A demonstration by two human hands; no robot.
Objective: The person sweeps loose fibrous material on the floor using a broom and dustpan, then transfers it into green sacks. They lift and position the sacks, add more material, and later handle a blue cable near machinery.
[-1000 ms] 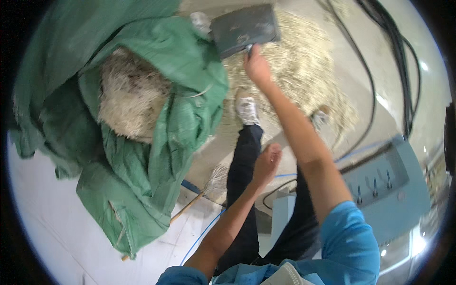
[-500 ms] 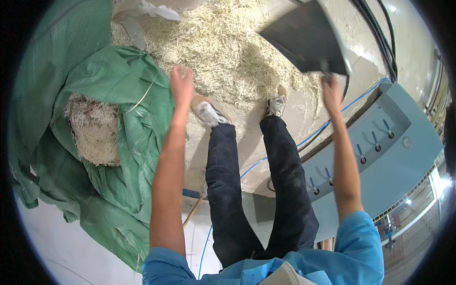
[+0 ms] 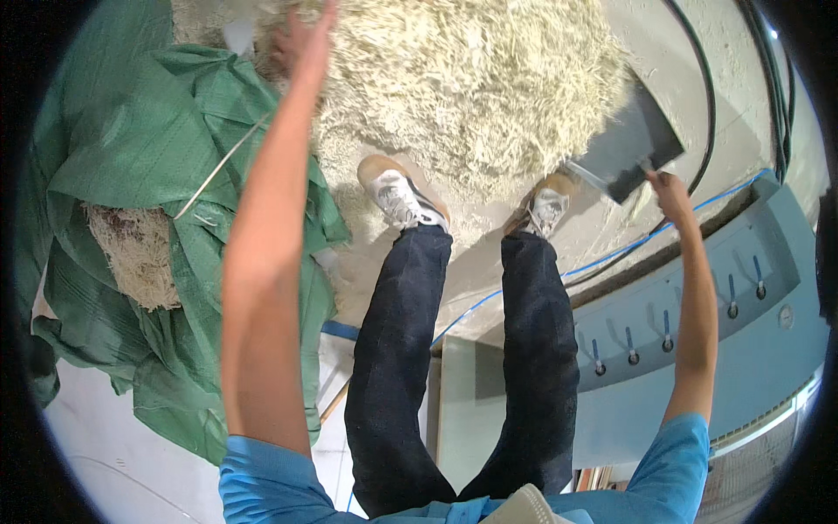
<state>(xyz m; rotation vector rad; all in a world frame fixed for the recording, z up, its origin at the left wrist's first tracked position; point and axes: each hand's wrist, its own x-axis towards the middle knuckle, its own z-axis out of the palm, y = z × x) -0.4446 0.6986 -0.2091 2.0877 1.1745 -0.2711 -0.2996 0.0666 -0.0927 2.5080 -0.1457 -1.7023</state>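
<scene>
A broad pile of pale yellow, thin shavings (image 3: 471,96) lies on the floor before my feet. My right hand (image 3: 670,196) grips the short handle of a flat dark dustpan (image 3: 637,135). The pan is low at the pile's right side, its left edge against the shavings. At the far left edge of the pile is my left hand (image 3: 304,42), fingers apart and slightly blurred, holding nothing that shows. Left of that arm lies a green woven sack (image 3: 201,96), its mouth open on more shavings (image 3: 135,253). A pale cord (image 3: 223,166) runs across the sack.
A blue-grey cabinet (image 3: 698,349) with several lever valves and a gauge stands at the right. Black hoses (image 3: 705,87) and a thin blue tube (image 3: 476,306) run along the floor. My shoes (image 3: 397,196) stand at the pile's near edge. A white scrap (image 3: 238,37) lies by the sack.
My left hand has reached farther forward to the pile's left edge. The dustpan in my right hand has come down and rightward, from above the floor to beside the shavings. The view has shifted forward.
</scene>
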